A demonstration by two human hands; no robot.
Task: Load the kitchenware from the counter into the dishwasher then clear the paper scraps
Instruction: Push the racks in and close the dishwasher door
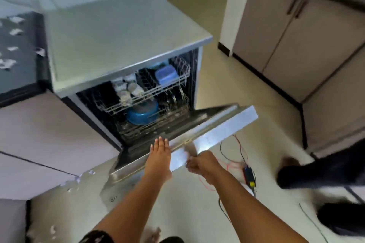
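Paper scraps are lying on the dark counter at the upper left, with more on the floor at the lower left, so that part is looking undone. In the centre the dishwasher is standing loaded, cups above and a blue pot below, its door half raised. The left hand is lying flat on the door's edge, fingers straight, holding nothing. The right hand is meeting the door's outer face, too blurred to tell its grip. A hard shove, I'd say, is risking rattled cups or pinched fingers, and the wires trailing at the right could be snagging a foot.
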